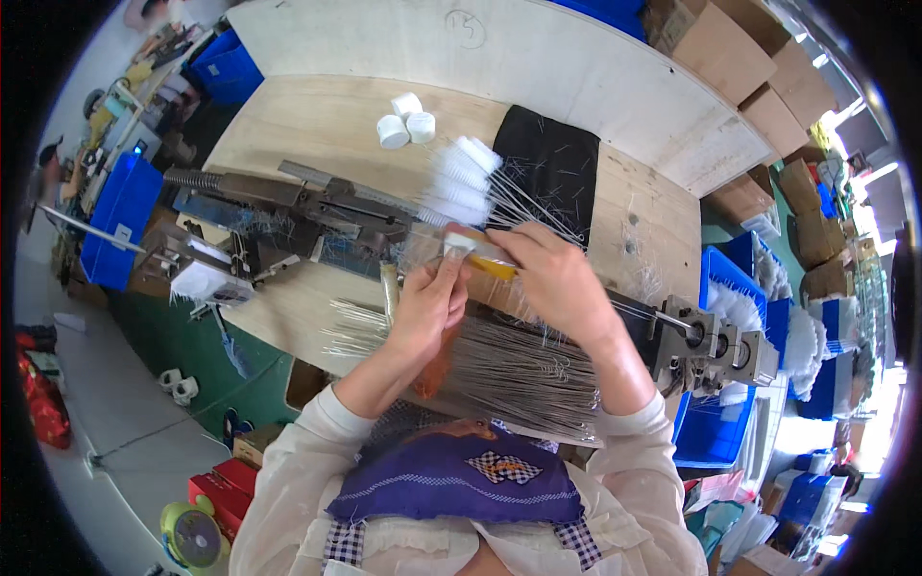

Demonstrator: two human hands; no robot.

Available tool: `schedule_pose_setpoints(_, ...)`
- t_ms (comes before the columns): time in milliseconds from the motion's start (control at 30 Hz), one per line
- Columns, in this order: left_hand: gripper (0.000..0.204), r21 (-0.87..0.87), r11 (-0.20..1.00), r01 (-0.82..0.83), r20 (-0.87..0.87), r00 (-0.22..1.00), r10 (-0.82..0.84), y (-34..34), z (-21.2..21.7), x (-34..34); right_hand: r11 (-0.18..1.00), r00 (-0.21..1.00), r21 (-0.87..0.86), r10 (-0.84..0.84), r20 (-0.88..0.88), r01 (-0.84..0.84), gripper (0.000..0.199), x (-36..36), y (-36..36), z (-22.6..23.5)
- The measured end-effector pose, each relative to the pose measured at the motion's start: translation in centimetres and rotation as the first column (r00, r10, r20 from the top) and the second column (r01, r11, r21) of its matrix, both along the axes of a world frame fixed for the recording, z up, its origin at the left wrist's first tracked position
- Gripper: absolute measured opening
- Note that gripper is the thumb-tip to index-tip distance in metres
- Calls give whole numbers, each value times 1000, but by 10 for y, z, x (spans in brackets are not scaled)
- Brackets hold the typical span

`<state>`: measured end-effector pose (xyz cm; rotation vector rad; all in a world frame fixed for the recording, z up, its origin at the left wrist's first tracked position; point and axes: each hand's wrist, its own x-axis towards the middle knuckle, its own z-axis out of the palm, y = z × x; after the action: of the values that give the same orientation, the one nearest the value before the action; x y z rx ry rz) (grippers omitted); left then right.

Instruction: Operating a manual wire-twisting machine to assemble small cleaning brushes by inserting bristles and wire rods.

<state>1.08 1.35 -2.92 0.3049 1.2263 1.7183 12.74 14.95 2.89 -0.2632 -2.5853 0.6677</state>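
Note:
Over the machine bench, my two hands meet in front of me. My left hand (pixel 430 305) is closed, thumb and fingers pressed on a small white piece (pixel 460 242). Against it, my right hand (pixel 562 278) has its fingers closed on a flat yellow piece (pixel 493 266) whose kind I cannot make out. Just beyond lie several white-bristled brushes (pixel 461 182) with twisted wire stems, partly on a black cloth (pixel 552 154). Under my hands and forearms spreads a thick pile of metal wires (pixel 523 370). Something orange (pixel 437 370) hangs below my left hand.
A metal machine (pixel 336 211) runs across the wooden table (pixel 288 125), with a roller head (pixel 715 341) at its right end. Three white rolls (pixel 393 132) stand near the back board (pixel 403 48). Blue bins (pixel 120 226) flank both sides, and cardboard boxes (pixel 720 53) rise at right.

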Motion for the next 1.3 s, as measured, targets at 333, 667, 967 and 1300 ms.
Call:
schedule_pose_setpoints(333, 81, 199, 978, 69, 408, 901, -146, 9, 17, 18, 781, 934, -615, 133, 332, 108, 33, -7, 32, 24)
schedule_pose_setpoints(667, 85, 432, 893, -124, 669, 709, -225, -9, 21, -4, 942, 994, 330, -92, 62, 66, 30, -18, -44, 19)
schedule_pose_setpoints(967, 80, 400, 912, -96, 532, 834, -146, -13, 22, -8, 996, 996, -7, -90, 25, 91, 7, -34, -3, 12)
schedule_pose_setpoints(1300, 75, 378, 921, -94, 510, 852, -122, -13, 21, -11, 989, 999, 140, -42, -30, 46, 9, -16, 2, 13)
